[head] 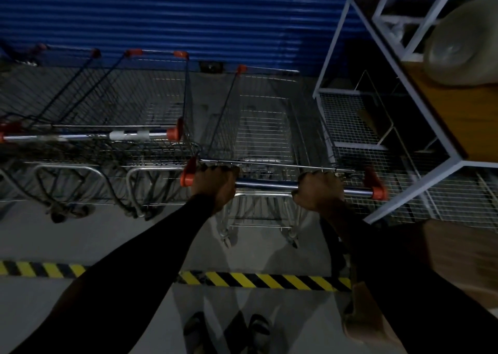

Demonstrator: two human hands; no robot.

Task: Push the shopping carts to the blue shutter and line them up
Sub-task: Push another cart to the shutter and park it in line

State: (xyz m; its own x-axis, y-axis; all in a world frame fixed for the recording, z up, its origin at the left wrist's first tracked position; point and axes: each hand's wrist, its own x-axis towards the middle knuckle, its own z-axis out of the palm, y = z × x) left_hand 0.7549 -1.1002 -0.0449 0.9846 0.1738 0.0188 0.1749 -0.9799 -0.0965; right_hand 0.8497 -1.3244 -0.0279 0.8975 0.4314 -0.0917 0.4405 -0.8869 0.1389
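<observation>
Wire shopping cart (265, 127) facing blue shutter (172, 17), beside parked carts (107, 106); left hand (214, 184) and right hand (319, 190), fingers clamped on handle bar (266, 184).

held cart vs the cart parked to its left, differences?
The held cart has both hands on its handle, left hand and right hand; the parked cart is untouched. The held cart's handle is plain metal between the hands, the parked cart's carries a white sleeve. The held cart's handle sits nearer the camera than the parked cart's. Both are wire baskets with orange end caps, noses toward the blue shutter.
</observation>
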